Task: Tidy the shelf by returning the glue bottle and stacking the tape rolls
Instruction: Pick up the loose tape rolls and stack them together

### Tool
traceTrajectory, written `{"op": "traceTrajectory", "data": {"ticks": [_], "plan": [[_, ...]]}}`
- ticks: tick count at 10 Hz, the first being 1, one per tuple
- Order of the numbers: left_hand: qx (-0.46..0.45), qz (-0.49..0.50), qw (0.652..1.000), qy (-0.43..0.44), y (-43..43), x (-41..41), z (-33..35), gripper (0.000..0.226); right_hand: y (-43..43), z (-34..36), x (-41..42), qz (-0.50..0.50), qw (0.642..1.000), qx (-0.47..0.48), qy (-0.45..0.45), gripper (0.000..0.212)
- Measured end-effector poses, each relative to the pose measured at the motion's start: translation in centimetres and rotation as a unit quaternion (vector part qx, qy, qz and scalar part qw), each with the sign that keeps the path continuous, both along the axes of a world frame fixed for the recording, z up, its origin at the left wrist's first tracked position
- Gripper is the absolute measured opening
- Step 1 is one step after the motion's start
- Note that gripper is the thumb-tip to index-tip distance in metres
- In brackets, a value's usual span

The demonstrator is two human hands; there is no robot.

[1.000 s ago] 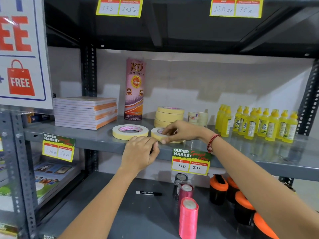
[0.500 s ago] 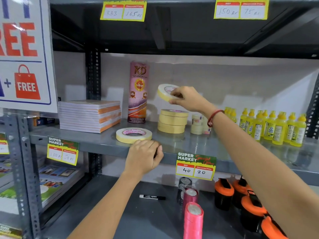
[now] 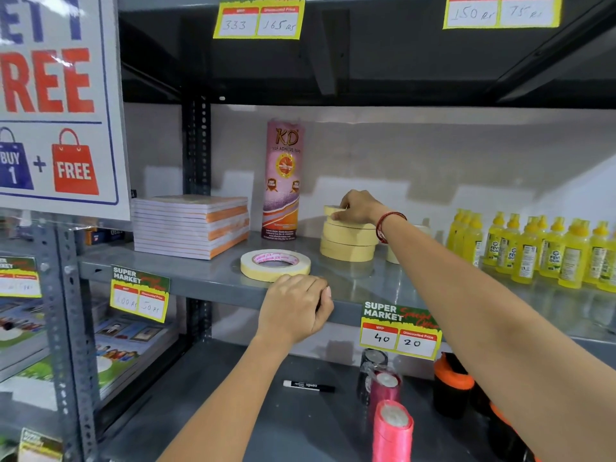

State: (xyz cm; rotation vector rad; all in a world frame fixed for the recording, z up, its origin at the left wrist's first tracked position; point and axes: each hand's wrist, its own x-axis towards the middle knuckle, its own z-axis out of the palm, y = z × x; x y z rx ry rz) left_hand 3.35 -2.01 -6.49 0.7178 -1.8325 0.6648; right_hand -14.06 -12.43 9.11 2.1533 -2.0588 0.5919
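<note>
A stack of cream tape rolls stands on the grey shelf. My right hand rests on a small tape roll lying on top of that stack, fingers around it. A wider tape roll with a pink core label lies flat near the shelf's front. Just in front of it my left hand curls over the shelf's front edge, holding nothing. Yellow glue bottles stand in rows at the right.
A tall pink KD tape tube stands behind the wide roll. A stack of notebooks sits at the left. On the lower shelf lie a black marker, pink ribbon spools and orange-topped items.
My right hand lifted the small tape roll from the shelf's front, carried it up and back, and set it down on top of the stack. My left hand stayed at the shelf edge.
</note>
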Motion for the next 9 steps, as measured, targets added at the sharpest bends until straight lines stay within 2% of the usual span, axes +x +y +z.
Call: {"op": "traceTrajectory", "data": {"ticks": [1,2,3,5,8,9], "plan": [[0.0,-0.001,1.0,0.003,0.0,0.0,0.0,0.04,0.0,-0.3,-0.3,-0.021,0.999,0.028,0.019,0.057],[-0.002,-0.003,1.0,0.003,0.1,0.0,-0.1,0.039,-0.5,-0.3,-0.9,-0.029,0.998,0.052,0.021,0.057],[-0.002,-0.002,1.0,0.003,0.1,0.0,-0.1,0.038,-0.5,0.0,-1.0,-0.032,0.998,0.057,0.021,0.048],[0.002,-0.001,1.0,0.004,0.1,0.0,0.0,0.039,-0.5,0.4,-1.1,-0.028,0.998,0.054,-0.002,0.057],[-0.009,-0.003,1.0,0.009,0.0,0.0,-0.1,0.038,-0.9,0.2,-1.4,-0.003,0.997,0.068,-0.027,0.038],[-0.007,-0.002,1.0,0.01,0.0,-0.1,-0.1,0.038,-1.1,-0.1,-1.3,0.001,0.998,0.048,-0.032,0.05]]}}
